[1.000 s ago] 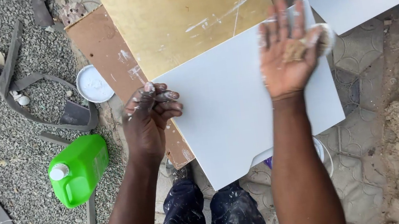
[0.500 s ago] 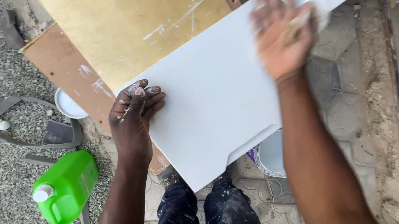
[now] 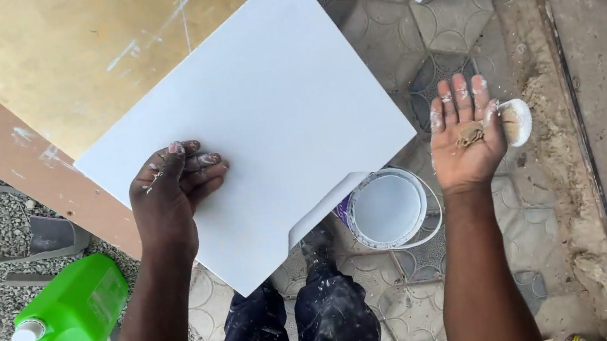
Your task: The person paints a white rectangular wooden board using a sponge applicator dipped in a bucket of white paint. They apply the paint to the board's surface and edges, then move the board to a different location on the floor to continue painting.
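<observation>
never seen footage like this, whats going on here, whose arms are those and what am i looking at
The picture comes from a camera worn on a person's head, looking straight down, so the two bare arms are that person's own, with paint-spattered trousers below. The left hand rests on a white painted board that lies on a yellowish sheet and sticks out over the paved ground. The right hand is off the board, palm up, with a small brown pad in the palm and a round whitish one at its edge. Under the board stands an open bucket of white paint. A green jug lies on the gravel.
</observation>
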